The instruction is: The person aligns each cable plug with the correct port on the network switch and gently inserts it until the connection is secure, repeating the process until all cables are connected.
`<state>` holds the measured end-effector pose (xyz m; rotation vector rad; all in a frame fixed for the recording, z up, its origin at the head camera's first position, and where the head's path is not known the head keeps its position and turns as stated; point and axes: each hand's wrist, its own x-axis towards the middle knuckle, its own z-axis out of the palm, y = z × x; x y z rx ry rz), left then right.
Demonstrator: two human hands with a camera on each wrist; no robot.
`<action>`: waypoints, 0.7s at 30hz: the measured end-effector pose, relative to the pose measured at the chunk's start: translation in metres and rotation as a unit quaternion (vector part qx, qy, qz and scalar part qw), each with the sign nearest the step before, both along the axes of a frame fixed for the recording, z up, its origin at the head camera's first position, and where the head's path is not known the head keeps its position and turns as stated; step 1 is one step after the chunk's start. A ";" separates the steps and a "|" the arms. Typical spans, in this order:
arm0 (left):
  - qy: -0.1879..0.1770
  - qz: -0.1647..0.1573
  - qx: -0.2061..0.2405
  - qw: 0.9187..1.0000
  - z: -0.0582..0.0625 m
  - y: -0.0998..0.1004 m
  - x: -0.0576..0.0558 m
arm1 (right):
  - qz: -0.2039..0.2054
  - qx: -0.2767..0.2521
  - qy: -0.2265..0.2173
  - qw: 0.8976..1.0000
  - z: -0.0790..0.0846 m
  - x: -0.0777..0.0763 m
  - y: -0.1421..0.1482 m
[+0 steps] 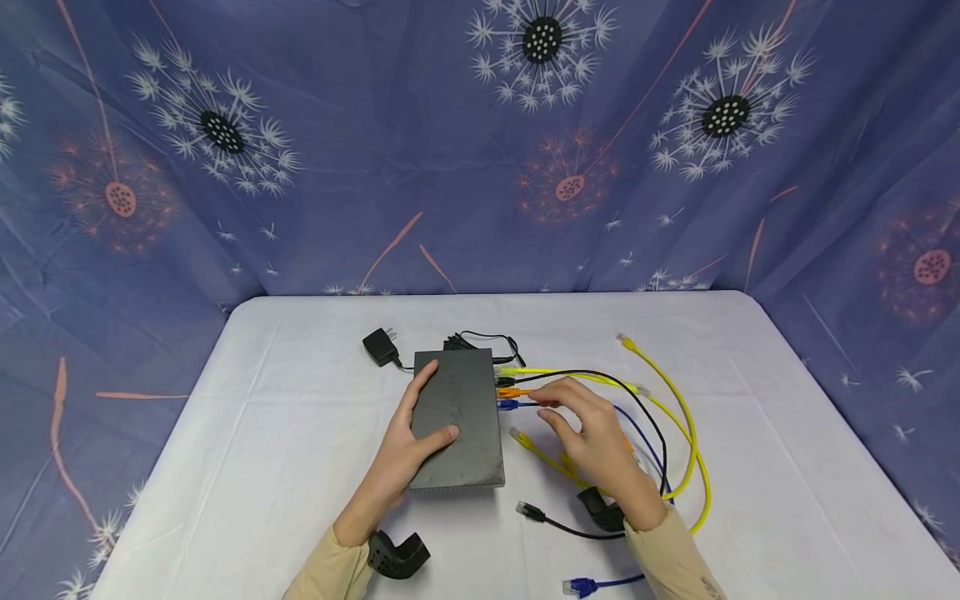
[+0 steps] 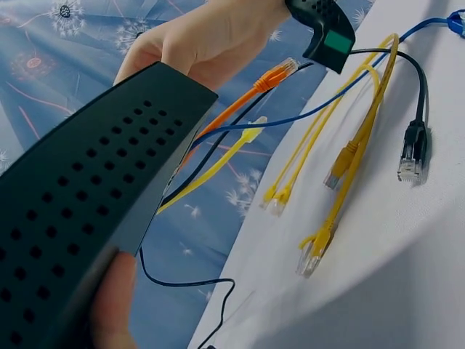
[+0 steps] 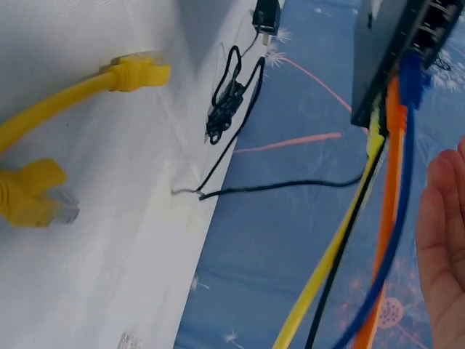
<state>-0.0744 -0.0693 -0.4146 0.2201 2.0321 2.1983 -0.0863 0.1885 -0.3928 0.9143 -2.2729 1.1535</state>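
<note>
My left hand (image 1: pixel 401 450) grips the black network switch (image 1: pixel 468 392) by its left side, thumb on the broad face. Its vented side (image 2: pixel 80 196) shows in the left wrist view. Yellow, black, orange and blue network cables run from the ports; the blue plug (image 3: pixel 411 80) and orange plug (image 3: pixel 394 109) show in the right wrist view. My right hand (image 1: pixel 588 425) is beside these cables, to the right of the switch. Its fingers (image 3: pixel 443 225) are slightly bent and stand apart from the cables; its thumb is hidden in that view.
On the white table (image 1: pixel 300 500), a black power adapter (image 1: pixel 381 347) and its bundled cord (image 1: pixel 461 342) are behind the switch. Loose cable ends lie right and front: a yellow plug (image 1: pixel 519 436), a black plug (image 1: pixel 531 511) and a blue plug (image 1: pixel 581 587). A patterned curtain (image 1: pixel 375 167) hangs behind.
</note>
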 end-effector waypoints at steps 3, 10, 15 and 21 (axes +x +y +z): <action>0.002 0.002 0.000 1.000 -0.001 -0.001 -0.001 | -0.011 0.002 -0.001 1.000 0.002 0.002 0.004; 0.003 0.001 -0.002 1.000 -0.003 0.000 -0.001 | -0.028 -0.006 0.004 1.000 0.004 0.010 0.013; 0.005 -0.001 -0.004 1.000 -0.004 0.000 0.000 | -0.041 -0.016 0.003 0.999 0.003 0.017 0.021; 0.005 -0.002 -0.006 1.000 -0.005 0.000 0.001 | -0.066 -0.013 -0.009 0.998 0.001 0.026 0.030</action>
